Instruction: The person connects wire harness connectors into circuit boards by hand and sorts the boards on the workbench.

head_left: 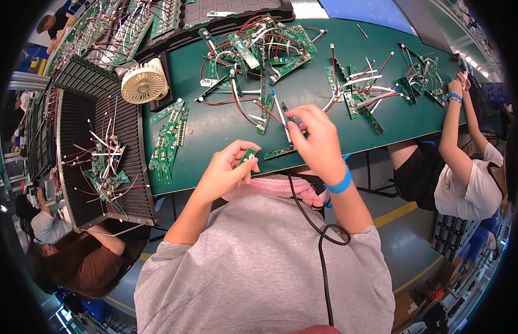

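My left hand [225,170] is closed round a small green circuit board [249,155] just above the table's near edge. My right hand [316,142], with a blue wrist strap [341,181], is bent with thumb and fingertips drawn together. What those fingers grip, if anything, I cannot make out; red and white wires run close to the thumb. Under and beside that hand lie a green board [279,152] with a white cable [281,114] and another upright-lying board [265,118] with red and black wires.
A wired-board heap [262,47] lies at the back; more wired boards [362,89] lie to the right. Narrow boards [171,136] are stacked left, near a cream fan [143,83] and black slotted rack [133,167]. Another person's hands [458,86] work at the right end.
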A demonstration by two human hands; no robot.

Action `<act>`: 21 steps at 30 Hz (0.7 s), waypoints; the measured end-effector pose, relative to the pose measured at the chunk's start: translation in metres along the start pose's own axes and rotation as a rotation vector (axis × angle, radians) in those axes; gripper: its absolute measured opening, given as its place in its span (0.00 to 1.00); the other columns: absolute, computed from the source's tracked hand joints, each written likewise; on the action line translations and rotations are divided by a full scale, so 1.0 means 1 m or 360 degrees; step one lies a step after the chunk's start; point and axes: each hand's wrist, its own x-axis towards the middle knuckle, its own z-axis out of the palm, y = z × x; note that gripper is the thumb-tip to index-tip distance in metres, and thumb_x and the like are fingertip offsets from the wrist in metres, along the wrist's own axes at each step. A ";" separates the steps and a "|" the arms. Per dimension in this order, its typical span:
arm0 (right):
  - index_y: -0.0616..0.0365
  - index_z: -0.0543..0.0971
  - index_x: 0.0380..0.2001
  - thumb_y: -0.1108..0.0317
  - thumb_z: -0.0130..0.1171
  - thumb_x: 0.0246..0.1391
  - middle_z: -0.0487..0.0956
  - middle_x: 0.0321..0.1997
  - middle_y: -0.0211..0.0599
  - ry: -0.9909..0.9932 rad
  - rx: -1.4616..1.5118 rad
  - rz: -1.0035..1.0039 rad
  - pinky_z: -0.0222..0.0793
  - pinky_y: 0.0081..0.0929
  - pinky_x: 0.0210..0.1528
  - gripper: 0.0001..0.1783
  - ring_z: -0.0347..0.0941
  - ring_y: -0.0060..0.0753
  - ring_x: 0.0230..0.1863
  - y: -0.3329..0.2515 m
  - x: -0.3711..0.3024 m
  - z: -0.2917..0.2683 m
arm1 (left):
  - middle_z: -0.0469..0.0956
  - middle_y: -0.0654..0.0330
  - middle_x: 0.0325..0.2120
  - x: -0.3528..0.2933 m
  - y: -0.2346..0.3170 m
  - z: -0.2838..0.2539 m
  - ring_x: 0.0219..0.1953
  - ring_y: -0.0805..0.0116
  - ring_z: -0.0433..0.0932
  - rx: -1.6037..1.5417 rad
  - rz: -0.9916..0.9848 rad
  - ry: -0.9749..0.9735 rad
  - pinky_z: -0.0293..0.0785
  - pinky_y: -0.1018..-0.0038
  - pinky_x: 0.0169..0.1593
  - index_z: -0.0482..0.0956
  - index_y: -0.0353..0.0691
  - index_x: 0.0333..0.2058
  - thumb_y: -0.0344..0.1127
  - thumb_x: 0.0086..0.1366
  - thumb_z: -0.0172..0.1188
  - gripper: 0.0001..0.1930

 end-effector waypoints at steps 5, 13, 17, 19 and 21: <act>0.63 0.73 0.34 0.78 0.55 0.43 0.71 0.33 0.42 0.0034 -0.0261 -0.0202 0.67 0.32 0.35 0.11 0.69 0.42 0.32 0.000 0.011 0.027 | 0.75 0.63 0.24 -0.004 0.001 0.002 0.20 0.82 0.70 -0.0012 -0.0017 0.0029 0.62 0.86 0.20 0.70 0.37 0.43 0.29 0.60 0.53 0.12; 0.65 0.68 0.31 0.82 0.49 0.40 0.65 0.34 0.51 -0.0034 -0.0394 -0.0098 0.64 0.42 0.38 0.10 0.66 0.55 0.36 0.000 0.014 0.046 | 0.75 0.63 0.24 -0.005 0.001 0.000 0.20 0.81 0.70 -0.0023 -0.0026 -0.0059 0.65 0.84 0.22 0.70 0.37 0.43 0.30 0.60 0.54 0.13; 0.64 0.66 0.33 0.81 0.48 0.39 0.64 0.36 0.55 -0.0083 -0.0303 0.0003 0.66 0.49 0.35 0.13 0.66 0.62 0.33 0.001 0.015 0.057 | 0.75 0.61 0.24 -0.007 -0.007 -0.004 0.19 0.80 0.70 -0.0063 0.0009 -0.0005 0.62 0.85 0.19 0.69 0.34 0.45 0.28 0.62 0.50 0.12; 0.62 0.66 0.34 0.80 0.49 0.43 0.65 0.36 0.54 -0.0067 -0.0211 0.0049 0.66 0.49 0.34 0.11 0.67 0.63 0.33 -0.001 0.016 0.060 | 0.74 0.60 0.22 -0.009 -0.008 -0.005 0.17 0.79 0.70 -0.0099 0.0073 0.0017 0.62 0.86 0.18 0.69 0.33 0.43 0.27 0.62 0.49 0.10; 0.62 0.66 0.35 0.79 0.48 0.46 0.66 0.36 0.52 0.0019 -0.0070 0.0081 0.66 0.49 0.34 0.10 0.68 0.61 0.34 -0.001 0.017 0.059 | 0.74 0.59 0.20 -0.006 -0.009 -0.005 0.15 0.79 0.70 -0.0107 0.0081 0.0040 0.62 0.86 0.18 0.69 0.33 0.41 0.26 0.62 0.48 0.09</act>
